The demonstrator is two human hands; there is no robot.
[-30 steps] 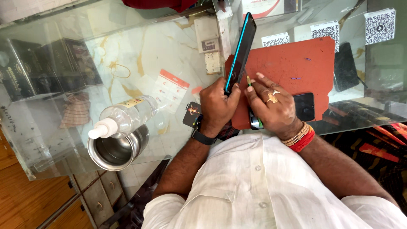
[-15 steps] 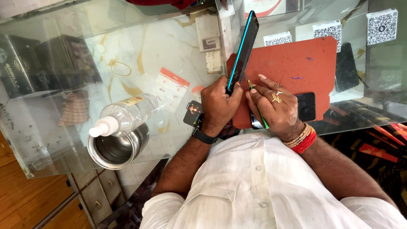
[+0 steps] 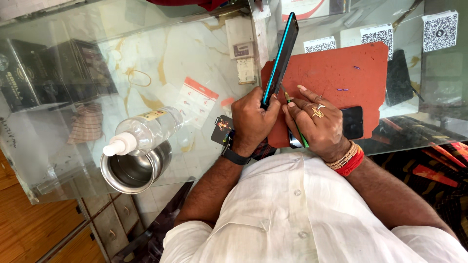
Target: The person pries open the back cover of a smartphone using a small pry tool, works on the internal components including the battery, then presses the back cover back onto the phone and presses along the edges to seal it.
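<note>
My left hand (image 3: 252, 121) grips the lower end of a dark phone with a blue edge (image 3: 280, 58), held on its side and tilted up over the glass counter. My right hand (image 3: 317, 122), with a ring and red and gold bangles, pinches a thin green tool (image 3: 298, 134) whose tip touches the phone's edge just above my left thumb. Both hands hover over a red mat (image 3: 336, 78). A second black phone (image 3: 352, 122) lies flat on the mat, partly under my right hand.
A clear plastic bottle (image 3: 144, 134) rests across a steel cup (image 3: 134, 170) at the counter's near left edge. Small packets (image 3: 195, 100), white boxes (image 3: 241, 44), code cards (image 3: 438, 29) and a dark box (image 3: 29, 78) lie on or under the glass.
The phone has tipped slightly further upright and my right hand has shifted a little along its edge; the hands otherwise stay in place.
</note>
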